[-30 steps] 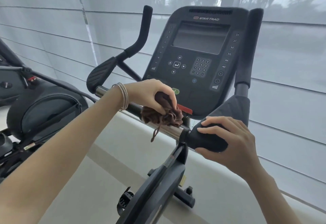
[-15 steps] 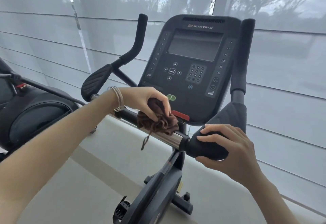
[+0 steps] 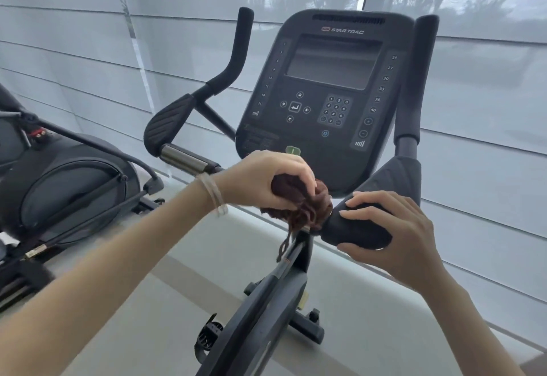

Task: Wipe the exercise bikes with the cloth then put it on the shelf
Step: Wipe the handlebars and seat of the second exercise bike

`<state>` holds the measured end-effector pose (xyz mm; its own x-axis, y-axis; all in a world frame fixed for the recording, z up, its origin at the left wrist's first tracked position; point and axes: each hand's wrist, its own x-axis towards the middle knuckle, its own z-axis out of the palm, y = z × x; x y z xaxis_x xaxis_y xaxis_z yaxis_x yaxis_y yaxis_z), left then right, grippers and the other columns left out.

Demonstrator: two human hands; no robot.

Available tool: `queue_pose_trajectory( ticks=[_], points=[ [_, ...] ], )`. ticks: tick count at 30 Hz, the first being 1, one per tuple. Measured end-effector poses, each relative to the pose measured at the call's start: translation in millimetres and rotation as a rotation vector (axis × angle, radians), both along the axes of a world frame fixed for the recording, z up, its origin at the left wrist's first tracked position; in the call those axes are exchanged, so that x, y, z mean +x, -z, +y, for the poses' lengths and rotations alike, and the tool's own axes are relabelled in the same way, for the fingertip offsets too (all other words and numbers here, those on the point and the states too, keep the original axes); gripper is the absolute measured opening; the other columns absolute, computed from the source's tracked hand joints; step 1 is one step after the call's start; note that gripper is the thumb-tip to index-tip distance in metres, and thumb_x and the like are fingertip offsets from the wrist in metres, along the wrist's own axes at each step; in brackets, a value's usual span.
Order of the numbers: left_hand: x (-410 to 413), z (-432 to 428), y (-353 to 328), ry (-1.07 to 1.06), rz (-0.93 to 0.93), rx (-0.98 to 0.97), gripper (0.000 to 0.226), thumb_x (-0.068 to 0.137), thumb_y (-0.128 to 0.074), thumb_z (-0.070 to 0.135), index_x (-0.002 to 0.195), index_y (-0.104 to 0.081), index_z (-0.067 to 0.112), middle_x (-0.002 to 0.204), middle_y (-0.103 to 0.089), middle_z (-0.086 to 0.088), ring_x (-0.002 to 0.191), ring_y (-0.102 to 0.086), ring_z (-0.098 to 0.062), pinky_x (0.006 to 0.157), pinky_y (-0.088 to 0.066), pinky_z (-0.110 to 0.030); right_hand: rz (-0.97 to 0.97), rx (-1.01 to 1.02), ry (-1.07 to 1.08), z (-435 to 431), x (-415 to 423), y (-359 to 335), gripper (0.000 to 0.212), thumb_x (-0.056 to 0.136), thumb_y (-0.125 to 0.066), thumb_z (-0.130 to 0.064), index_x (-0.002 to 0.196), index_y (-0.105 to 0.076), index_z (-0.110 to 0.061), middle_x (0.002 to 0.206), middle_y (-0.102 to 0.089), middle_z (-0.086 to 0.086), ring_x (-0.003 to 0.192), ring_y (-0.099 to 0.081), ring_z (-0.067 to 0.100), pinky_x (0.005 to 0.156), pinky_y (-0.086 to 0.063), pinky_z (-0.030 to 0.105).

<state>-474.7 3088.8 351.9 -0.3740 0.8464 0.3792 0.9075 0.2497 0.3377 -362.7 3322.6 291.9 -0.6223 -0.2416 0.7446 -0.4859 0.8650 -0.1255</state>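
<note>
1. Cloth [image 3: 299, 204], head view: brown and bunched in my left hand [image 3: 263, 180], whose fingers curl round it and press it onto the handlebar [image 3: 183, 158], just below the console [image 3: 325, 94], near centre.
2. My right hand [image 3: 393, 227] wraps the dark end pad [image 3: 355, 227] at the right; the cloth touches that pad's left end.
3. Step in hand, as I judge it: wiping the bar of this exercise bike [image 3: 266, 316]. No shelf is in view.
4. The next move calls for carrying the cloth over the pad, so my right hand must lift clear. A second machine [image 3: 68, 186] stands at the left.
</note>
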Motion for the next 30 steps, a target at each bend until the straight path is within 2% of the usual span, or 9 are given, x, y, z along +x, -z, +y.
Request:
queue_pose_trajectory(
  ticks=[3, 5, 8, 11, 14, 17, 24, 27, 30],
  points=[
    [18.1, -29.0, 34.2, -0.127, 0.272, 0.238, 0.019, 0.073, -0.076, 0.015, 0.091, -0.071, 0.016, 0.106, -0.067, 0.003, 0.098, -0.06, -0.015, 0.088, -0.048, -0.032, 0.005, 0.005, 0.004, -1.2, 0.5, 2.1, 0.034, 0.068, -0.073, -0.048, 0.091, -0.073, -0.022, 0.103, -0.067, -0.008, 0.102, -0.059, 0.007, 0.087, -0.043, 0.027],
    [23.2, -47.5, 56.9, -0.311, 0.347, 0.381, 0.017, 0.073, -0.074, 0.014, 0.089, -0.072, 0.014, 0.106, -0.067, 0.001, 0.099, -0.06, -0.018, 0.089, -0.048, -0.032, 0.004, 0.01, 0.005, -0.4, 0.0, 2.0, 0.035, 0.068, -0.073, -0.047, 0.091, -0.073, -0.022, 0.103, -0.067, -0.007, 0.101, -0.06, 0.01, 0.086, -0.043, 0.028],
    [34.6, -56.9, 86.6, -0.672, 0.318, 0.58, 0.021, 0.07, -0.074, 0.012, 0.09, -0.071, 0.013, 0.105, -0.067, -0.002, 0.098, -0.059, -0.019, 0.09, -0.048, -0.027, 0.003, 0.006, 0.026, -1.5, 0.0, 1.8, 0.035, 0.067, -0.073, -0.047, 0.091, -0.073, -0.022, 0.103, -0.067, -0.007, 0.099, -0.062, 0.013, 0.087, -0.041, 0.026],
    [63.2, -31.7, 111.6, -0.88, 0.189, 0.696, 0.032, 0.061, -0.079, 0.007, 0.091, -0.069, 0.014, 0.104, -0.066, -0.001, 0.095, -0.059, -0.018, 0.086, -0.045, -0.017, -0.001, 0.002, 0.033, -3.0, 0.3, 1.6, 0.035, 0.066, -0.073, -0.045, 0.091, -0.073, -0.021, 0.103, -0.067, -0.006, 0.098, -0.062, 0.015, 0.087, -0.041, 0.027],
    [96.9, 7.5, 134.4, -0.886, -0.042, 0.733, 0.041, 0.06, -0.083, 0.012, 0.095, -0.065, 0.02, 0.103, -0.064, 0.004, 0.092, -0.059, -0.012, 0.078, -0.054, -0.022, -0.007, 0.007, 0.038, -3.3, 0.9, 1.9, 0.037, 0.067, -0.072, -0.046, 0.093, -0.072, -0.02, 0.105, -0.067, -0.004, 0.099, -0.061, 0.016, 0.09, -0.038, 0.023],
    [109.2, 37.5, 143.0, -0.862, -0.206, 0.807, 0.036, 0.064, -0.083, 0.014, 0.095, -0.067, 0.022, 0.102, -0.064, 0.007, 0.092, -0.061, -0.008, 0.078, -0.057, -0.025, -0.013, 0.014, 0.046, -5.3, 3.3, 3.2, 0.038, 0.068, -0.07, -0.046, 0.095, -0.072, -0.019, 0.106, -0.066, -0.003, 0.1, -0.059, 0.016, 0.092, -0.037, 0.022],
    [97.7, 26.7, 127.3, -1.003, -0.205, 1.0, 0.037, 0.063, -0.081, 0.008, 0.094, -0.066, 0.021, 0.097, -0.061, 0.009, 0.089, -0.057, 0.001, 0.077, -0.046, -0.002, -0.004, 0.009, 0.058, -9.4, 5.0, 3.7, 0.037, 0.069, -0.071, -0.043, 0.096, -0.071, -0.017, 0.107, -0.066, -0.003, 0.1, -0.059, 0.015, 0.091, -0.04, 0.027],
    [74.1, 4.9, 116.5, -1.12, -0.174, 0.981, 0.033, 0.065, -0.081, 0.008, 0.094, -0.067, 0.016, 0.097, -0.061, 0.003, 0.086, -0.055, -0.006, 0.07, -0.042, 0.002, 0.0, 0.007, 0.052, -9.7, 4.9, 3.6, 0.036, 0.069, -0.072, -0.043, 0.094, -0.071, -0.017, 0.107, -0.066, -0.003, 0.099, -0.061, 0.017, 0.091, -0.041, 0.029],
    [67.9, 1.4, 115.2, -1.131, -0.194, 0.961, 0.033, 0.065, -0.081, 0.01, 0.094, -0.067, 0.017, 0.096, -0.056, 0.008, 0.085, -0.053, -0.005, 0.067, -0.041, 0.003, 0.015, 0.01, 0.06, -10.2, 3.7, 3.5, 0.036, 0.069, -0.072, -0.043, 0.093, -0.071, -0.017, 0.106, -0.066, -0.003, 0.098, -0.061, 0.017, 0.09, -0.04, 0.029]
  ],
)
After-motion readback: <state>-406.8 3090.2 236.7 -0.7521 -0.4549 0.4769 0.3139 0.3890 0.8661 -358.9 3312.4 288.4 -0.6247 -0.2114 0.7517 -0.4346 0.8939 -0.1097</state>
